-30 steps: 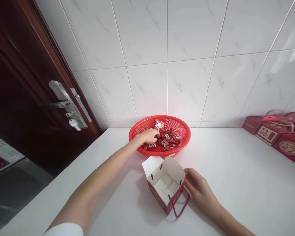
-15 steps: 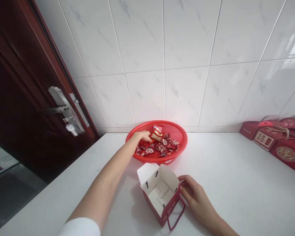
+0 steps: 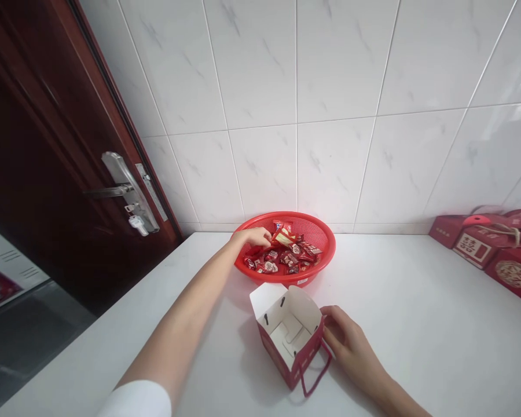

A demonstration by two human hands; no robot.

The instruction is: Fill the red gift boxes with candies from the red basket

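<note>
A round red basket (image 3: 329,250) holds wrapped candies (image 3: 289,259), mostly red. My left hand (image 3: 255,237) reaches over its left side, fingers closed beside the candies; whatever they hold is hidden. In front of the basket stands an open red paper box (image 3: 279,353) with a white inside, raised flaps and a dark red cord handle (image 3: 316,382). Its inside shows only the bare bottom and the black cord ends. My right hand (image 3: 349,341) is curled at the box's right side, fingertips against its wall.
Several closed red gift boxes (image 3: 510,272) lie at the right against the tiled wall (image 3: 330,162). The white table (image 3: 399,301) ends at the left, near a dark red door (image 3: 69,145) with a metal handle and keys.
The view has shifted slightly, moving the scene to the right. My left hand has risen a little among the candies, and a packet beside it has tilted. My right hand stays at the box.
</note>
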